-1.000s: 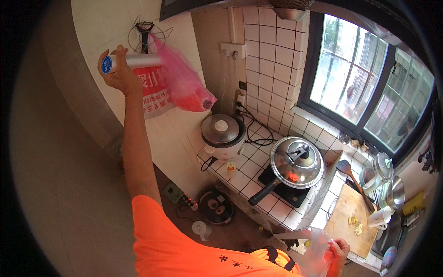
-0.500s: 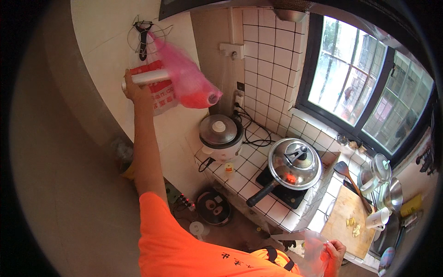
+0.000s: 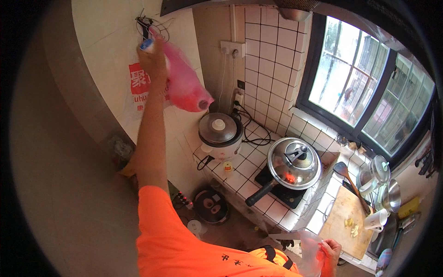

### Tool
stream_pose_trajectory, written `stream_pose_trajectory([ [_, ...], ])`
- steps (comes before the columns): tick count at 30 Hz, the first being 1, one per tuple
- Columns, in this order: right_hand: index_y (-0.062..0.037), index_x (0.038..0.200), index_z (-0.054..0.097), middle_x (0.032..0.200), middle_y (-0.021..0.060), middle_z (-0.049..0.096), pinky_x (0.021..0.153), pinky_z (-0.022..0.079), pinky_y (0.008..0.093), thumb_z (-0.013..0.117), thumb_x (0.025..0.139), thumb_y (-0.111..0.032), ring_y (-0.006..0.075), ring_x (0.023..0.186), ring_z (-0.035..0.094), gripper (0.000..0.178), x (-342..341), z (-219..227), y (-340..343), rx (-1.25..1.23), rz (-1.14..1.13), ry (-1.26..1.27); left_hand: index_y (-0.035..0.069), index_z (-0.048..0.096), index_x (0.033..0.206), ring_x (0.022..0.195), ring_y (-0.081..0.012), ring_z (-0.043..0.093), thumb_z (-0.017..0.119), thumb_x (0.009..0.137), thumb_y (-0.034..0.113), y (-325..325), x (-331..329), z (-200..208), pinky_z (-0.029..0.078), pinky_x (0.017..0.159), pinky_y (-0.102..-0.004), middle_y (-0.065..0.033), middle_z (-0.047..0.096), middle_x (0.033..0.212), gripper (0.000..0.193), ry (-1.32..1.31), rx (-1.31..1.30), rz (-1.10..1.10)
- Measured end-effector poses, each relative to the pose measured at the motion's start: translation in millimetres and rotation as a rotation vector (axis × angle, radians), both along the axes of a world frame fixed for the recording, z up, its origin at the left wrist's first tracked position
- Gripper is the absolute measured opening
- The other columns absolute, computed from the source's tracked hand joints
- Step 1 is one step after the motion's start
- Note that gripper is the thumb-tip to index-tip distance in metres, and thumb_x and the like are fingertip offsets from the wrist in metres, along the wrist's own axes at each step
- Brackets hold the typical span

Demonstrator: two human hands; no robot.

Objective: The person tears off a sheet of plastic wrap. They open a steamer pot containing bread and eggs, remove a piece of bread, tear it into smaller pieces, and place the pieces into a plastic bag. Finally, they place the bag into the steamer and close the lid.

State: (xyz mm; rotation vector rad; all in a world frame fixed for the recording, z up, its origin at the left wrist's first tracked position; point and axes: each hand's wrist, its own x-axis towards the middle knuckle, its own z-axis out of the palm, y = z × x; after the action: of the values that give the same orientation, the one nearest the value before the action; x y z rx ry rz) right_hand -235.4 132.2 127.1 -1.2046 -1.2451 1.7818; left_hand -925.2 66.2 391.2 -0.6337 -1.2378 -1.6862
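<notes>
Raised up to the wall, my left hand (image 3: 153,60) is closed around a white plastic-film roll with a blue end (image 3: 146,45). It is beside a pink plastic bag (image 3: 182,83), which hangs from a wire hook rack (image 3: 146,22) and bulges with contents I cannot make out. A white and red plastic bag (image 3: 140,85) hangs there too, partly behind my forearm. Low at the right, my right hand (image 3: 330,251) pinches a thin clear plastic bag (image 3: 310,254) in front of my body, near the counter's edge.
A lidded pan (image 3: 295,161) stands on a black cooktop, its handle toward me. Left of it is a rice cooker (image 3: 220,138). A cutting board (image 3: 344,221) with cut yellowish pieces, a spatula (image 3: 353,180) and a white mug (image 3: 377,219) are at right. Another pot (image 3: 211,207) sits low down.
My left hand has moved up and slightly right with the roll, whose blue end now shows. The pink bag has shifted a little left. My right hand stays nearly in place with the clear bag.
</notes>
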Motion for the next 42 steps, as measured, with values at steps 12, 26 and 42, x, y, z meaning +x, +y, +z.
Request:
stream_pose_trajectory([
  [12,0.0002,0.078,0.061,0.066,0.0034,0.061,0.046,0.039,0.0177,0.060,0.082,-0.006,0.0061,0.051,0.052,0.007,11.3,-15.3,-1.0,0.009,-0.017,-0.042,0.006,0.052,0.093,0.075,-0.0123,0.055,0.073,0.080,0.022,14.0,-10.9,-70.6,0.046,0.071,-0.0279,-0.0028,0.058,0.084,0.029,-0.038,-0.246,-0.265],
  [26,-0.0010,0.082,0.065,0.060,-0.0019,0.051,0.047,0.036,0.0197,0.056,0.087,-0.016,0.0050,0.053,0.046,0.018,-2.3,34.6,35.6,0.133,0.023,-0.148,-0.007,0.052,0.110,0.097,-0.0242,0.054,0.072,0.078,0.025,-58.1,-46.9,-100.4,0.048,0.078,-0.0379,-0.0151,0.055,0.110,0.050,-0.540,-0.303,-0.290],
  [42,0.0030,0.099,0.062,0.090,0.0052,0.064,0.059,0.043,0.0164,0.056,0.087,-0.006,0.0044,0.064,0.051,0.016,8.9,31.7,75.4,0.086,0.181,0.387,0.000,0.059,0.114,0.098,-0.0188,0.057,0.056,0.088,0.016,-36.5,102.3,-194.3,0.049,0.080,-0.0316,-0.0076,0.059,0.111,0.031,-0.090,-0.631,-0.275],
])
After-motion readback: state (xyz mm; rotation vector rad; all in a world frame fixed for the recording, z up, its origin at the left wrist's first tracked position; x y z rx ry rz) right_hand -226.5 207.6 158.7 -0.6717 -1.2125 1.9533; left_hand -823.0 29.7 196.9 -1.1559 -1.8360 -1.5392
